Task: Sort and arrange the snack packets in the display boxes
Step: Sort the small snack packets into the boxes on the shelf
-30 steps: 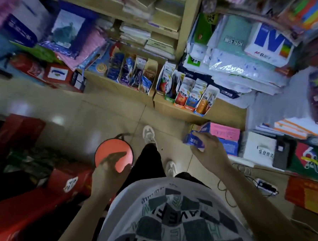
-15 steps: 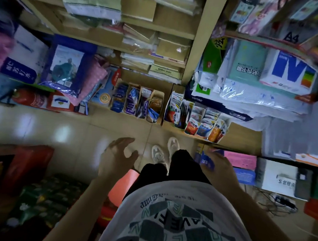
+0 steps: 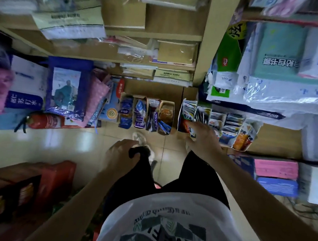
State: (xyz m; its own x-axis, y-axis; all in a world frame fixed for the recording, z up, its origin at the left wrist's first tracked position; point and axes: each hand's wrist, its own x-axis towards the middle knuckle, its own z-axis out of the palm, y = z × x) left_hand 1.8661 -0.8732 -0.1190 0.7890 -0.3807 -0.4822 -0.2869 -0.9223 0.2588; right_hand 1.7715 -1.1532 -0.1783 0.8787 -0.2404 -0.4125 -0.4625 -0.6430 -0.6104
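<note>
Snack packets [image 3: 228, 120], small glossy film sachets printed in white, blue and orange, are being kept upright in rows inside white printed card display boxes [image 3: 244, 136] on a low pale wooden shelf board [image 3: 277, 141].

Head view: a second set, blue and purple sachets, is being held in four brown cardboard display boxes [image 3: 166, 109] just to the left, and several of these are leaning out over the front lips.

Handling: the packets are being judged light, thin, soft and slippery, easily crumpled. They are best pinched at a sealed top edge and slid in upright. The card boxes are being judged flimsy and easily nudged.

Right hand [image 3: 204, 140]: being stretched forward with its fingers on the front packets of the leftmost white box. Whether one is being pinched cannot be told.

Left hand [image 3: 119, 155]: being rested on black shorts [image 3: 131, 177] at the knee, fingers bent. A grip on the cloth cannot be told.

Surroundings: a shiny beige tiled floor [image 3: 67, 143] is being crowded by wooden shelving. A red fire extinguisher [image 3: 44, 121] is being stored on its side at the left.
</note>
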